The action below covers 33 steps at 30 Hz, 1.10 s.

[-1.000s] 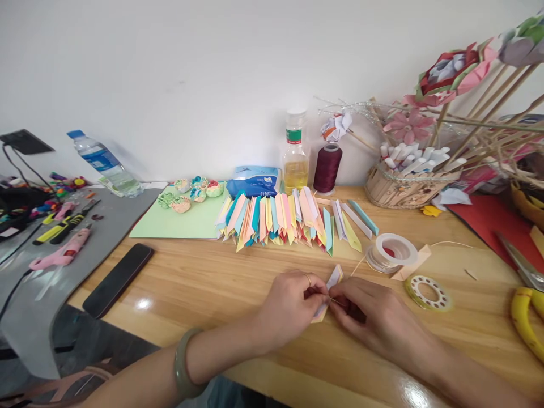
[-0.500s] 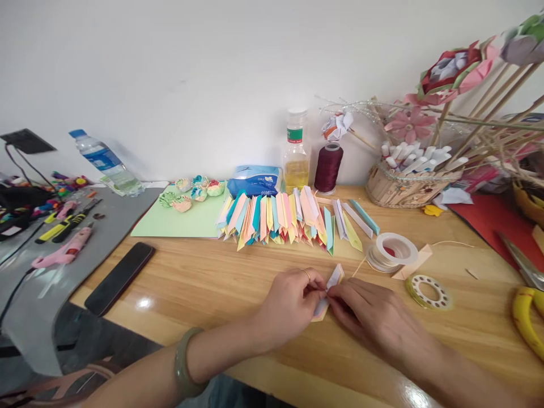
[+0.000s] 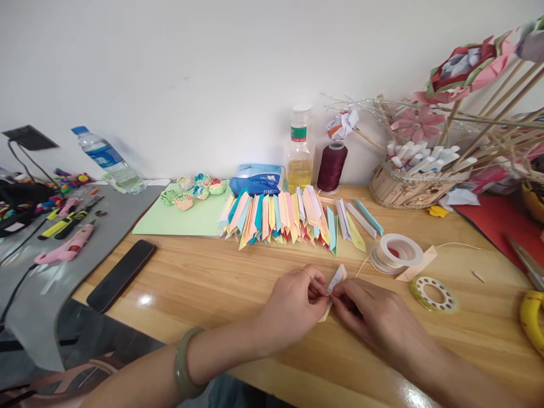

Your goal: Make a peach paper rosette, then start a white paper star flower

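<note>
Left hand [image 3: 293, 306] and right hand [image 3: 378, 323] pinch one folded paper strip [image 3: 337, 279], just in front of the fanned strip pile [image 3: 289, 218]. Looks light, thin, easily creased; best held at its folded middle.

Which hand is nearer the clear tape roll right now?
Right. The right hand pinches the folded paper piece just below and left of the clear tape roll; the left hand holds the same piece from its far side.

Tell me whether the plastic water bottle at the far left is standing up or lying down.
Neither: the water bottle is tipped, leaning at a slant, blue cap toward the upper left, base down near the green sheet.
</note>
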{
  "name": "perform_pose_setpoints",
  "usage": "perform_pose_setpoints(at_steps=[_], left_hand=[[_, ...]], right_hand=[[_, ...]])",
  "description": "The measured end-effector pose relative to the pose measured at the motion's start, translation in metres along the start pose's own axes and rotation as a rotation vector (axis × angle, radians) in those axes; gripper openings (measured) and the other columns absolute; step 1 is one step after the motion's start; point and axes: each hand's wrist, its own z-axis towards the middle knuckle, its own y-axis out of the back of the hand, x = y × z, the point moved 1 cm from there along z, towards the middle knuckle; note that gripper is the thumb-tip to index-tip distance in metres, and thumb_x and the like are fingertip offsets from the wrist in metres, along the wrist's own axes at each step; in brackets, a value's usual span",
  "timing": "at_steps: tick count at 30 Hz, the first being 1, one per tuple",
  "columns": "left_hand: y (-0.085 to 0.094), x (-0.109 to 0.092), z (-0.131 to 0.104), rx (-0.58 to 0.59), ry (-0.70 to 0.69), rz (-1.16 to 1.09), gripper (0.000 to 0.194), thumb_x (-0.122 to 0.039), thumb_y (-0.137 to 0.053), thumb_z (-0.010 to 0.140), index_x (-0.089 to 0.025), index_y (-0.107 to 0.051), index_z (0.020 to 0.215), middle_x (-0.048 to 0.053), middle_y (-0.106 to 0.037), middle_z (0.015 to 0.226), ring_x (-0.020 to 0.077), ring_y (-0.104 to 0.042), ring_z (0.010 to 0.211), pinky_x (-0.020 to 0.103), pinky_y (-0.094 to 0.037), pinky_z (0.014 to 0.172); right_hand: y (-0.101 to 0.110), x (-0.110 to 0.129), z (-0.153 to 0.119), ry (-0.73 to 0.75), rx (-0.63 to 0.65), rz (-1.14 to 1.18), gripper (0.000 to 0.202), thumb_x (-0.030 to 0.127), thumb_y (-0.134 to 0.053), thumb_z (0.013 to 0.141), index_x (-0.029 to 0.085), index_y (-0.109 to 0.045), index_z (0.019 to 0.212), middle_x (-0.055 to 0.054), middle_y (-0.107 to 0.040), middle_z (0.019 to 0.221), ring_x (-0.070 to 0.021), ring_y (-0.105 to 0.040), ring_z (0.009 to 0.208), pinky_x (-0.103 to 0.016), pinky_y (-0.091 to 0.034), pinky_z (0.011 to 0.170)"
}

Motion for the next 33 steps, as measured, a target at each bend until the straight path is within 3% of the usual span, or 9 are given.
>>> perform_pose_setpoints(at_steps=[11, 14, 17, 21, 28, 33], left_hand=[[-0.001, 0.0, -0.002, -0.002, -0.045, 0.005, 0.009, -0.013, -0.05, 0.072, -0.017, -0.055, 0.077, 0.001, -0.063, 0.073, 0.0122, -0.058, 0.07, 0.024, -0.046, 0.068], [-0.001, 0.0, -0.002, 0.006, -0.037, -0.038, 0.01, -0.012, -0.049, 0.072, -0.017, -0.055, 0.078, 0.0, -0.062, 0.073, 0.0116, -0.058, 0.069, 0.023, -0.046, 0.067], [-0.002, 0.001, -0.002, 0.002, -0.018, -0.07, 0.009, -0.013, -0.05, 0.072, -0.017, -0.055, 0.078, 0.0, -0.061, 0.072, 0.0115, -0.058, 0.067, 0.023, -0.046, 0.064], [-0.002, 0.002, -0.001, -0.01, -0.011, -0.09, 0.006, -0.013, -0.051, 0.072, -0.017, -0.053, 0.075, 0.001, -0.06, 0.071, 0.0114, -0.057, 0.066, 0.023, -0.047, 0.062], [0.0, 0.0, -0.001, -0.014, -0.027, -0.005, 0.008, -0.014, -0.048, 0.074, -0.016, -0.055, 0.078, 0.003, -0.063, 0.076, 0.0135, -0.059, 0.072, 0.026, -0.048, 0.069], [-0.002, 0.001, -0.001, -0.01, -0.006, 0.031, 0.013, -0.014, -0.051, 0.073, -0.015, -0.056, 0.084, 0.004, -0.064, 0.078, 0.014, -0.059, 0.073, 0.028, -0.049, 0.07]], right_hand=[[0.001, 0.0, 0.0, -0.015, 0.0, -0.03, 0.014, 0.019, -0.043, 0.084, 0.019, -0.05, 0.072, 0.002, -0.057, 0.057, -0.0115, -0.051, 0.047, -0.023, -0.034, 0.045], [0.002, 0.001, -0.002, 0.097, -0.074, -0.111, 0.014, 0.018, -0.043, 0.085, 0.018, -0.051, 0.074, 0.002, -0.055, 0.056, -0.0118, -0.05, 0.047, -0.024, -0.033, 0.045], [0.006, 0.003, -0.003, 0.3, -0.127, -0.229, 0.013, 0.014, -0.041, 0.087, 0.015, -0.053, 0.085, -0.001, -0.058, 0.061, -0.0139, -0.053, 0.054, -0.026, -0.036, 0.049], [0.015, 0.005, -0.002, 0.485, -0.152, -0.35, 0.023, 0.01, -0.032, 0.089, 0.011, -0.054, 0.09, -0.003, -0.059, 0.058, -0.0153, -0.054, 0.053, -0.028, -0.04, 0.048], [0.024, 0.007, 0.004, 0.601, -0.151, -0.415, 0.031, 0.003, -0.027, 0.088, 0.005, -0.058, 0.09, -0.005, -0.06, 0.054, -0.0149, -0.056, 0.05, -0.027, -0.042, 0.045], [0.025, 0.009, 0.006, 0.644, -0.149, -0.451, 0.035, 0.002, -0.027, 0.087, 0.008, -0.061, 0.084, -0.006, -0.063, 0.057, -0.0155, -0.058, 0.053, -0.029, -0.046, 0.049]])
